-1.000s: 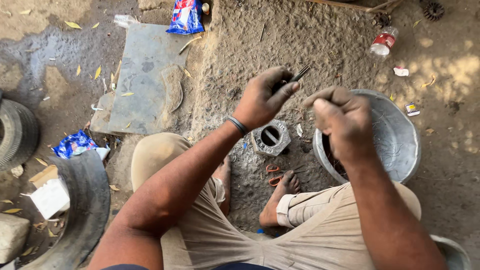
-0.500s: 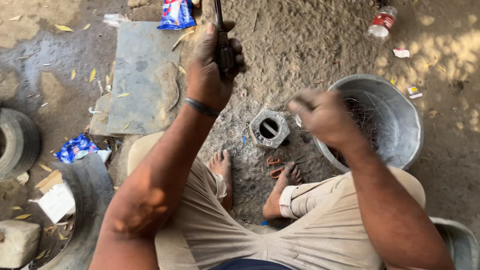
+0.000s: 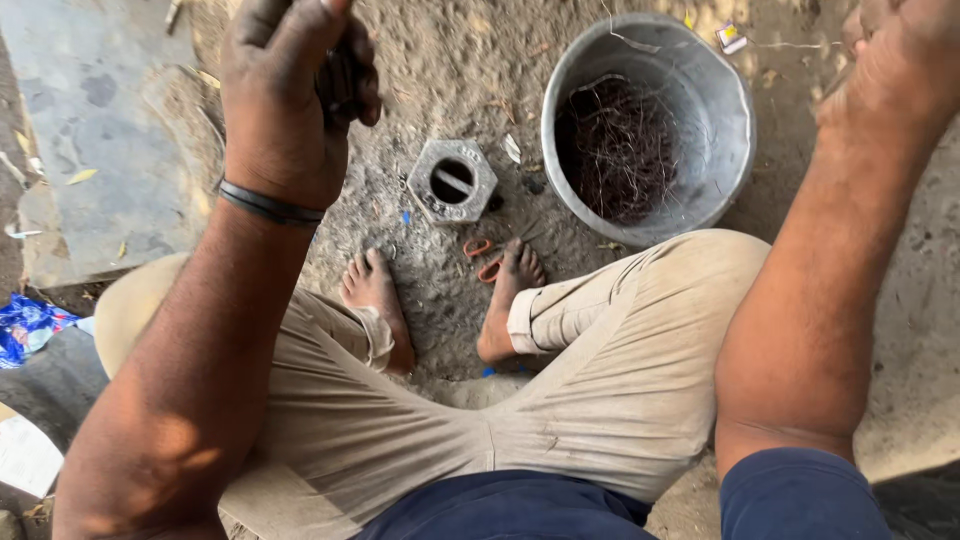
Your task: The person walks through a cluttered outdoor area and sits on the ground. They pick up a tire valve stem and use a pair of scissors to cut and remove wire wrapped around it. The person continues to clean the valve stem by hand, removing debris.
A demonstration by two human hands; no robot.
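Observation:
I sit on sandy ground with bare feet. My left hand [image 3: 295, 85], a black band at its wrist, is raised at the upper left and closed around a dark slim tool [image 3: 338, 75], mostly hidden by the fingers. At the top right corner my right hand [image 3: 895, 55] is lifted and partly out of frame; what it holds cannot be seen. A large grey hexagonal nut [image 3: 452, 181] lies on the ground in front of my feet. A metal basin [image 3: 715, 130] with a tangle of thin dark wire [image 3: 625, 150] stands to its right.
A flat grey slab [image 3: 95, 130] lies at the left. A blue wrapper [image 3: 25, 325] is at the left edge. Small orange pieces [image 3: 483, 258] lie by my right foot. Scraps of litter dot the sand near the basin's far rim.
Both hands have risen and spread apart: the left with the tool went up and left, the right moved off the basin to the top right corner. The view tilted down toward my lap.

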